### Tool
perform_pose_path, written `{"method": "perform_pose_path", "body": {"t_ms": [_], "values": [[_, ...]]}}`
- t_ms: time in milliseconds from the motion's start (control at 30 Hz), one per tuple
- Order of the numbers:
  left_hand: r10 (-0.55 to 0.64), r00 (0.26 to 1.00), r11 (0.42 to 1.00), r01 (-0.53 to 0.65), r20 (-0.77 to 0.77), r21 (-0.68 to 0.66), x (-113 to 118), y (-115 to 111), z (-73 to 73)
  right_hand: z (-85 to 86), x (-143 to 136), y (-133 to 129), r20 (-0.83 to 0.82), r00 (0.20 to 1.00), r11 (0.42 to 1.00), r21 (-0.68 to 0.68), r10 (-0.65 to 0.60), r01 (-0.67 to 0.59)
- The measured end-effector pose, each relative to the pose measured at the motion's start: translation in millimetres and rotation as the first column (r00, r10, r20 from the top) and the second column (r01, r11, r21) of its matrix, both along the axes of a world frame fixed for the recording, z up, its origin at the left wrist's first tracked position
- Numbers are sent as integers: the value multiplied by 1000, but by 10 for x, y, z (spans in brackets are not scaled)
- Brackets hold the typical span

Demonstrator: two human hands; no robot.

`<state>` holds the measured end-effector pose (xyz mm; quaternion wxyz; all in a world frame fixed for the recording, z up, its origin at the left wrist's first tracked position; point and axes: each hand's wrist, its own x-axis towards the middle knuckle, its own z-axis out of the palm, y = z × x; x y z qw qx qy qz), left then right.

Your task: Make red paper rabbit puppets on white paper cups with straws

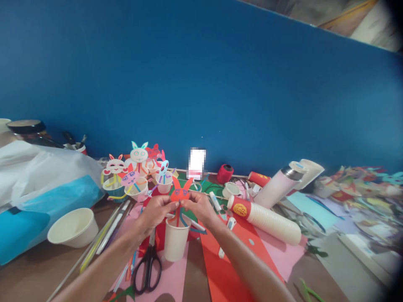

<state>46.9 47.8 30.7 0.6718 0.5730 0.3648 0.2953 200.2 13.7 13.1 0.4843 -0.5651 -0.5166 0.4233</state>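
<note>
A red paper rabbit head [180, 194] with a drawn face and two long ears is pinched between my two hands. My left hand [160, 209] grips its left edge with thumb and fingers, and my right hand [200, 206] holds the right edge the same way. Directly below stands an upright white paper cup [176, 243], with coloured strips rising from its mouth toward the head. Black-handled scissors [147, 268] lie left of the cup, below my left hand. How the head joins the strips is partly hidden by my thumbs.
Several cups with paper animal figures [138, 156] stand at the back left. A white bowl [74, 227] sits further left. On the right lie a stack of paper cups [273, 224], a thermos [280, 184] and red thread [225, 173]. Red paper [226, 268] covers the front; a blue wall rises behind.
</note>
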Motion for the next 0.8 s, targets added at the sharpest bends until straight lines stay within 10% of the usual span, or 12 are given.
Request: {"method": "perform_pose_path", "body": {"t_ms": [800], "values": [[10,999,998,-12,-40,-67,-6,-37,72,9,3,-10,-32,999,1000,28,10,-9]]}}
